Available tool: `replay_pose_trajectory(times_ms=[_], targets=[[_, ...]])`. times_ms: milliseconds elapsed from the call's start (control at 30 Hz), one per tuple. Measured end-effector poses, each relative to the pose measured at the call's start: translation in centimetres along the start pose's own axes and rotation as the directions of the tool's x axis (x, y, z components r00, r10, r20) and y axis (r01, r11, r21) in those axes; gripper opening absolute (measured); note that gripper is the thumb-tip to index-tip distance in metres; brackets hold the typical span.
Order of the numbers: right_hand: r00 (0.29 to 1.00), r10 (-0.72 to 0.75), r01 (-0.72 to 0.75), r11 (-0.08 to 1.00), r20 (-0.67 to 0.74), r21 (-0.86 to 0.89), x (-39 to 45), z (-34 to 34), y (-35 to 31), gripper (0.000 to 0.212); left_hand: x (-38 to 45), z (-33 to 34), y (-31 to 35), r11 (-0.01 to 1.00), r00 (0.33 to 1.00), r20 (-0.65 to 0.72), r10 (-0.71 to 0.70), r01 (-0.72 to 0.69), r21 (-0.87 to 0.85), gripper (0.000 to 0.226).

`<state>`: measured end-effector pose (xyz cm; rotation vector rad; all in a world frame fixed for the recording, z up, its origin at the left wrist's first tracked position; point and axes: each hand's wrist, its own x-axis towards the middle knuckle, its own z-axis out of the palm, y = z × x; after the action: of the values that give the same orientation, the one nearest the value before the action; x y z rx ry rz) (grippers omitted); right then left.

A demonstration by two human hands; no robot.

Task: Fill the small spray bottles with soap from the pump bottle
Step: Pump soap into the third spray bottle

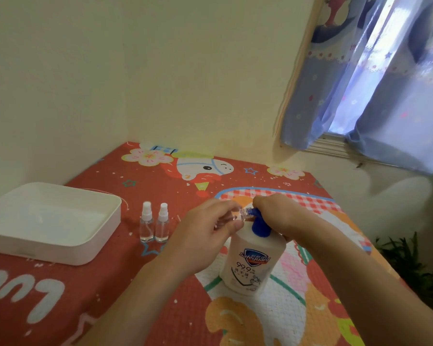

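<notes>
White plastic, the pump bottle (254, 263) is standing upright nearest us on the red patterned cloth (60, 295). We are pressing our right hand (276, 208) down on its blue pump head (256, 224), fingers curled over it. Our left hand (205, 226) is gripping a clear, uncapped small spray bottle (231, 217), tilting its open neck against the blue nozzle. Farther left, two capped spray bottles (154, 223) are standing upright, touching side by side. Just beyond them at far left, a white tray (85, 248) is sitting on the cloth.
</notes>
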<state>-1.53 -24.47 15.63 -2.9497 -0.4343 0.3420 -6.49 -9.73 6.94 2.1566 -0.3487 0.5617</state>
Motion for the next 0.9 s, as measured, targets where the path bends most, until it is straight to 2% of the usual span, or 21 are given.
replay_pose_trajectory(times_ms=[67, 133, 167, 200, 233, 300, 367, 500, 600, 767, 900], targets=[[0.999, 0.042, -0.043, 0.990, 0.012, 0.135, -0.1, -0.1, 0.2, 0.010, 0.0, -0.2, 0.2, 1.000, 1.000, 0.010, 0.000, -0.001, 0.016, 0.027], [0.994, 0.064, -0.093, 0.922, 0.088, 0.375, -0.3, -0.6, 0.8, 0.026, 0.2, -0.4, 0.4, 1.000, 1.000, 0.022, -0.003, 0.002, 0.028, 0.026], [0.984, 0.095, -0.158, 0.848, 0.148, 0.507, -0.4, -0.9, 1.1, 0.036, 0.3, -0.6, 0.6, 1.000, 1.000, 0.024, -0.007, 0.007, 0.025, 0.025], [0.973, 0.105, -0.206, 0.788, 0.203, 0.580, -0.4, -1.2, 1.5, 0.046, 0.3, -0.7, 0.7, 1.000, 1.000, 0.021, -0.008, 0.007, 0.024, 0.025], [0.965, 0.107, -0.231, 0.773, 0.239, 0.591, -0.3, -1.5, 1.7, 0.052, 0.4, -0.9, 0.8, 1.000, 1.000, 0.020, -0.006, 0.005, 0.028, 0.025], [0.956, 0.106, -0.251, 0.775, 0.272, 0.581, -0.2, -1.7, 1.8, 0.058, 0.5, -1.0, 1.0, 0.999, 1.000, 0.021, -0.005, 0.004, 0.041, 0.026], [0.963, 0.106, -0.232, 0.789, 0.247, 0.569, -0.1, -1.6, 1.6, 0.054, 0.5, -1.0, 1.0, 0.999, 1.000, 0.023, -0.007, 0.006, 0.040, 0.024], [0.989, 0.097, -0.137, 0.884, 0.109, 0.447, -0.3, -1.0, 0.7, 0.028, 0.4, -0.7, 0.9, 0.999, 1.000, 0.015, -0.009, 0.009, 0.048, 0.021], [0.997, 0.069, -0.077, 0.938, 0.035, 0.339, -0.1, -0.4, 0.3, 0.014, 0.2, -0.3, 0.5, 0.998, 1.000, 0.016, -0.023, 0.022, 0.059, 0.027], [0.997, -0.002, 0.012, 0.992, -0.079, 0.125, 1.1, 0.7, 0.9, 0.014, 0.1, -0.1, 0.5, 0.998, 1.000, 0.006, -0.028, 0.027, 0.061, 0.027], [0.998, 0.050, -0.045, 0.981, -0.023, 0.189, 0.7, 0.3, 0.6, 0.026, 0.0, -0.2, 0.5, 0.997, 0.999, 0.011, -0.032, 0.032, 0.064, 0.026]])
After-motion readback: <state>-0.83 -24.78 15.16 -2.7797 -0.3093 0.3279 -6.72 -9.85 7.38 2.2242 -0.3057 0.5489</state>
